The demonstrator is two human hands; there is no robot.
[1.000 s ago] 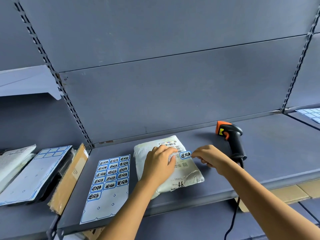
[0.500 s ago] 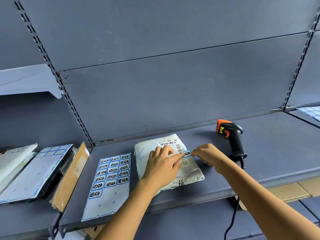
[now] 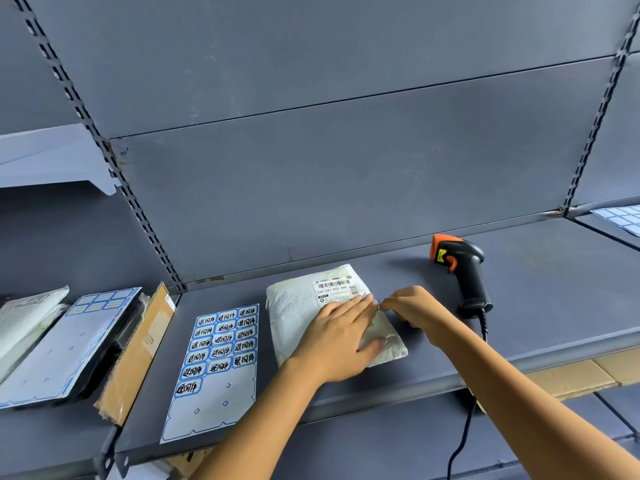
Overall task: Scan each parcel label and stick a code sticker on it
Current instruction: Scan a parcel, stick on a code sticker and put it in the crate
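Note:
A white parcel (image 3: 298, 306) lies on the grey shelf (image 3: 540, 299), its barcode label (image 3: 335, 286) facing up at the far end. My left hand (image 3: 341, 336) lies flat on the parcel, fingers straight, pressing over the blue code sticker (image 3: 377, 302), of which only a sliver shows. My right hand (image 3: 414, 308) pinches the sticker's right end at the parcel's right edge. A sticker sheet (image 3: 218, 362) with several blue-framed stickers lies left of the parcel. The black and orange scanner (image 3: 464, 271) rests on the shelf to the right, untouched.
On the left neighbouring shelf lie another sticker sheet (image 3: 65, 344), a white mailer (image 3: 24, 317) and a brown cardboard parcel (image 3: 138, 351) leaning at the divider. A scanner cable (image 3: 464, 427) hangs over the front edge. Flat cardboard (image 3: 581, 375) lies on the shelf below.
My left hand has flattened and slid right over the sticker, pressing it onto the parcel. The sticker, earlier held up between both hands, is now almost hidden under my fingers.

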